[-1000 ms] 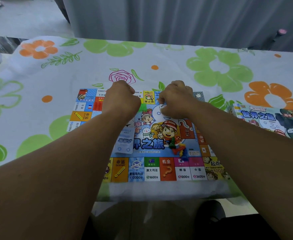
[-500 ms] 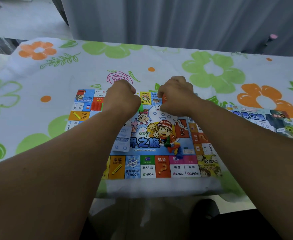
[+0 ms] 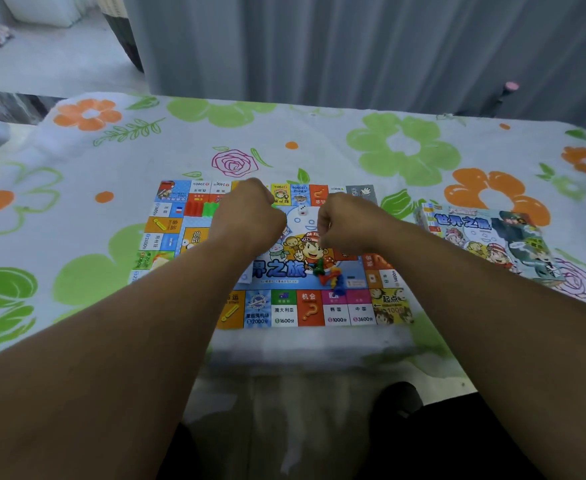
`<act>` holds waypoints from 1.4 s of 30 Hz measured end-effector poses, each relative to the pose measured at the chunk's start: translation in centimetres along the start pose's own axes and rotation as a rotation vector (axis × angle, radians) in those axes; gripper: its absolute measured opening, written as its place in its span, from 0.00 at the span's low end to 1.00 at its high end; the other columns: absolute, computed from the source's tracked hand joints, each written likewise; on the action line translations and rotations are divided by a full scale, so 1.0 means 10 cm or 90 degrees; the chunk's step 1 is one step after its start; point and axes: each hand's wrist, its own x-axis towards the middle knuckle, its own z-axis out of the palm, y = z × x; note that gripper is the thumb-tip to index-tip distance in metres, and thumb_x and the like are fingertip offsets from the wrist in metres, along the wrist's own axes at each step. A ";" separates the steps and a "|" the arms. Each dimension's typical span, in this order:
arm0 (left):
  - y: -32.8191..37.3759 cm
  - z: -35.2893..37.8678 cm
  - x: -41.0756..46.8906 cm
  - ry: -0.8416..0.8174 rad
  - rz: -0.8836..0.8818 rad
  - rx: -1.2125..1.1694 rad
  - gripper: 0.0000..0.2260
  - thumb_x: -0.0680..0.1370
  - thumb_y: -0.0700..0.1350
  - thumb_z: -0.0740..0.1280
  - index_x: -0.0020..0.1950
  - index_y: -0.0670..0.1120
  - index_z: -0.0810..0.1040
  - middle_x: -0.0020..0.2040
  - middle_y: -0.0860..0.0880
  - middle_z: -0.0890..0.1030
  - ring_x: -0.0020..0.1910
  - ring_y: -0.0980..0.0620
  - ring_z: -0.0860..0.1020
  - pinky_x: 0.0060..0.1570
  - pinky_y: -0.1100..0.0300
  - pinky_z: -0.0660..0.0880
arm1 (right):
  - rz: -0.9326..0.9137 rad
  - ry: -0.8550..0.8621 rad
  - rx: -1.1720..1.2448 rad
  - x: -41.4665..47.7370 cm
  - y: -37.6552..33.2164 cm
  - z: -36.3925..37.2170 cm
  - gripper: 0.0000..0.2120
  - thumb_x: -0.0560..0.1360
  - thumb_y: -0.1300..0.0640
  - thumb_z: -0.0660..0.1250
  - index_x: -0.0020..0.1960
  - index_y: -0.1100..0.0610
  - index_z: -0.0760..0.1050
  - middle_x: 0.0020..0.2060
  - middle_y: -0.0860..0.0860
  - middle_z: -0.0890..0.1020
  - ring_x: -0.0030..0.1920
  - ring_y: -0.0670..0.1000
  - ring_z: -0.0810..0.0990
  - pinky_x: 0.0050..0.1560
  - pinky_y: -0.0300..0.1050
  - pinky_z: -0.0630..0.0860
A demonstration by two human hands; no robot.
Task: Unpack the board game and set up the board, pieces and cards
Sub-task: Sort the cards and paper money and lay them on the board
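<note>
At the near edge of the surface [image 3: 76,161], draped in a flowered cloth, my two forearms reach out over the game board [image 3: 284,306], which lies opened flat and square to me. Just beyond its near row of squares, a small heap of coloured pawns [image 3: 329,275] rests on the board's blue centre, touching one another. Farther in, my left hand [image 3: 250,220] and right hand [image 3: 347,223] hover side by side over the middle, both curled into loose fists with knuckles up; the fingers are tucked under, and I cannot tell whether either holds anything. Between the fists sits a white die [image 3: 302,210], apart from both. Left of my left hand, red and green pieces [image 3: 203,207] lie near the board's far edge. To the right, off the board, the game box [image 3: 485,237] lies flat on the cloth. Grey curtains hang behind. I judge the board thin, light and likely to slide on the cloth, best held by an edge; the pawns and die are small, hard and apt to roll, best pinched singly.
</note>
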 end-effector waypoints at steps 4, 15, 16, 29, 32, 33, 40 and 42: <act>-0.10 0.07 -0.15 -0.052 -0.016 0.029 0.06 0.73 0.36 0.68 0.49 0.40 0.77 0.44 0.42 0.81 0.41 0.43 0.80 0.47 0.46 0.80 | 0.054 -0.026 0.023 0.01 0.04 0.15 0.09 0.75 0.59 0.70 0.45 0.65 0.74 0.36 0.57 0.80 0.38 0.55 0.80 0.40 0.49 0.79; -0.10 0.12 -0.01 -0.138 -0.019 0.027 0.07 0.75 0.42 0.71 0.50 0.39 0.79 0.45 0.41 0.83 0.45 0.43 0.83 0.50 0.46 0.81 | 0.109 -0.091 0.001 0.11 -0.11 0.28 0.13 0.73 0.55 0.71 0.39 0.57 0.67 0.35 0.53 0.74 0.34 0.52 0.74 0.35 0.44 0.70; -0.10 0.13 0.00 -0.142 -0.016 0.026 0.08 0.75 0.42 0.71 0.50 0.39 0.79 0.46 0.41 0.83 0.46 0.43 0.83 0.50 0.46 0.81 | 0.112 -0.090 -0.002 0.12 -0.12 0.29 0.13 0.73 0.55 0.71 0.39 0.57 0.67 0.36 0.54 0.75 0.35 0.52 0.75 0.36 0.45 0.71; -0.03 0.10 -0.08 -0.165 0.002 0.015 0.08 0.76 0.44 0.70 0.46 0.39 0.75 0.45 0.41 0.82 0.45 0.43 0.82 0.49 0.47 0.80 | 0.105 -0.016 0.263 -0.06 -0.10 0.10 0.12 0.70 0.62 0.77 0.49 0.67 0.78 0.41 0.63 0.82 0.40 0.56 0.80 0.44 0.51 0.79; 0.04 0.12 -0.15 -0.173 0.015 0.017 0.08 0.76 0.43 0.70 0.45 0.41 0.74 0.41 0.42 0.80 0.37 0.45 0.77 0.41 0.51 0.78 | 0.113 0.004 0.278 -0.24 0.05 0.03 0.08 0.69 0.64 0.78 0.40 0.65 0.79 0.43 0.60 0.85 0.46 0.59 0.84 0.52 0.59 0.82; 0.06 0.13 -0.16 -0.176 0.016 0.017 0.07 0.76 0.43 0.70 0.45 0.41 0.73 0.40 0.43 0.79 0.35 0.45 0.76 0.38 0.52 0.76 | 0.118 0.004 0.283 -0.30 0.09 0.01 0.10 0.69 0.65 0.78 0.36 0.63 0.77 0.42 0.60 0.85 0.46 0.59 0.84 0.51 0.58 0.82; 0.17 0.21 -0.30 -0.193 0.016 0.031 0.06 0.76 0.41 0.70 0.47 0.39 0.77 0.42 0.41 0.81 0.38 0.45 0.78 0.39 0.52 0.76 | 0.150 -0.025 0.310 -0.73 0.41 -0.07 0.09 0.72 0.67 0.75 0.37 0.61 0.77 0.38 0.59 0.82 0.35 0.54 0.76 0.34 0.43 0.74; 0.19 0.25 -0.33 -0.195 0.016 0.040 0.07 0.76 0.41 0.70 0.50 0.38 0.79 0.45 0.41 0.82 0.43 0.45 0.80 0.41 0.51 0.78 | 0.159 -0.023 0.316 -0.78 0.49 -0.09 0.05 0.71 0.68 0.75 0.41 0.62 0.79 0.39 0.59 0.83 0.36 0.54 0.77 0.35 0.44 0.76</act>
